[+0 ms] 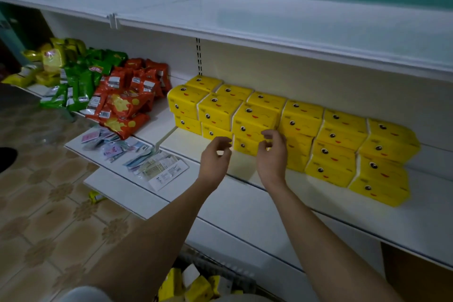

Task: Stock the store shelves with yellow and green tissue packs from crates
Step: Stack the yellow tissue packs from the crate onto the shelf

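Yellow tissue packs (338, 140) with smiling faces stand stacked in a row on the white middle shelf (257, 201), two and three high. My left hand (214, 159) hovers just in front of the stack's lower packs with loosely curled fingers and holds nothing. Close to its right, my right hand (272, 154) has its fingertips at the front of a low pack (245, 145), also with no pack in it. A grey crate (220, 270) at the bottom edge holds more yellow packs (196, 288). No green tissue packs show.
Red (127, 95), green (81, 81) and yellow snack bags (49, 61) fill the shelf's left section. Flat sachets (147, 162) lie on a lower shelf board. The upper shelf (269, 22) overhangs the stack. Tiled floor lies to the left.
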